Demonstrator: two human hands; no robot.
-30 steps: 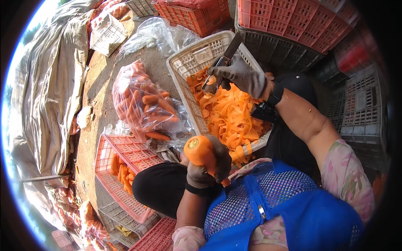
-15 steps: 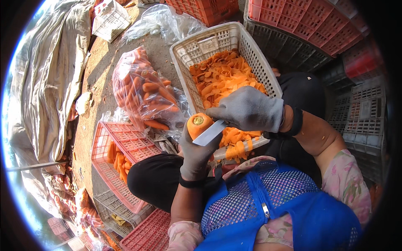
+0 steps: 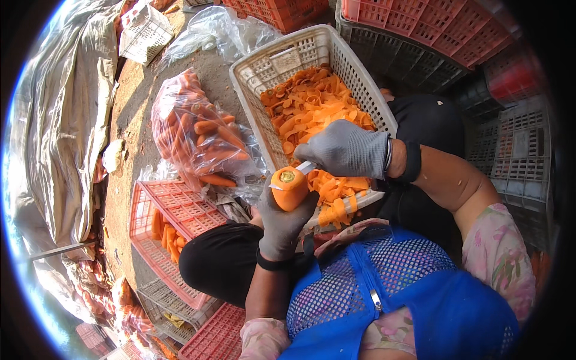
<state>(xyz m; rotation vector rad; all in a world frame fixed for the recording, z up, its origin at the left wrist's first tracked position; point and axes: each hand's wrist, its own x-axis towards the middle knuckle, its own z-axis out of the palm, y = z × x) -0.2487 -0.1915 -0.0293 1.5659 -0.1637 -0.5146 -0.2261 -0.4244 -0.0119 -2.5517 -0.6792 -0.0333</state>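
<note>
My left hand (image 3: 282, 223), in a grey glove, is wrapped round a thick orange carrot (image 3: 290, 193), its cut top end facing up. In my right hand (image 3: 349, 149), also gloved in grey, is the handle of a knife (image 3: 306, 167). The blade runs across the carrot near its top, and its tip shows at the carrot's left side. Most of the blade is hidden by the carrot. Just beyond both hands stands a pale plastic crate (image 3: 240, 75) with many carrot peelings and cut ends (image 3: 318, 108) in it. More peelings hang over its near edge.
Left of the pale crate lies a clear plastic bag of carrots (image 3: 198, 129). A tilted pink crate (image 3: 180, 201) with carrots sits by my left knee. Red and dark crates (image 3: 426, 30) are stacked at the far right. A crumpled clear plastic sheet (image 3: 222, 33) lies at the back.
The knife blade, lying over the carrot's near side before, is now at the carrot's top and mostly behind it. My right hand has shifted slightly; the left still grips the carrot.
</note>
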